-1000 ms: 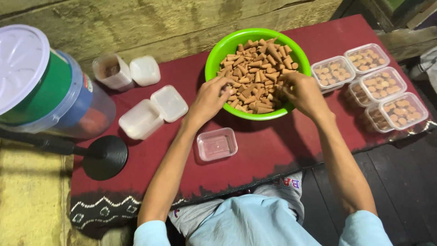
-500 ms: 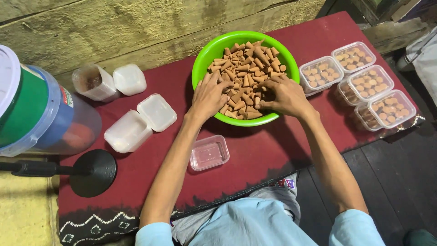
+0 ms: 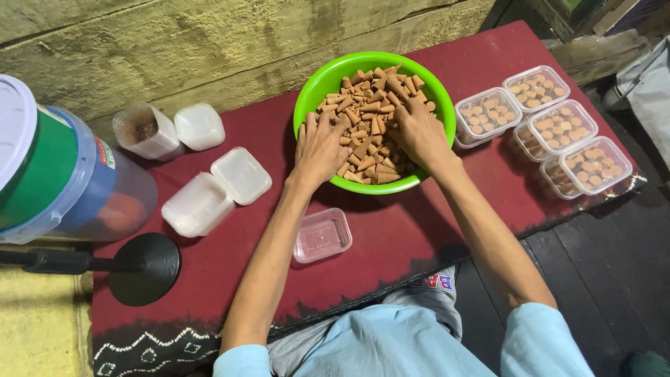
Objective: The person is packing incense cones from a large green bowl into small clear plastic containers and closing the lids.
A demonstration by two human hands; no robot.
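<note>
Hands, left hand [image 3: 319, 146] and right hand [image 3: 417, 131], lie spread, gripping nothing, on brown cones [image 3: 363, 112] in green bowl [image 3: 314, 87].

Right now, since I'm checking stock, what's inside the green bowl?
The green bowl holds a heap of brown cones. The left hand and right hand rest in it, covering the cones beneath; the bowl's bottom is hidden.

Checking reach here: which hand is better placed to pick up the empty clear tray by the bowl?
Probably left. The left hand sits in the bowl directly above the tray; the right hand is farther across.
</note>
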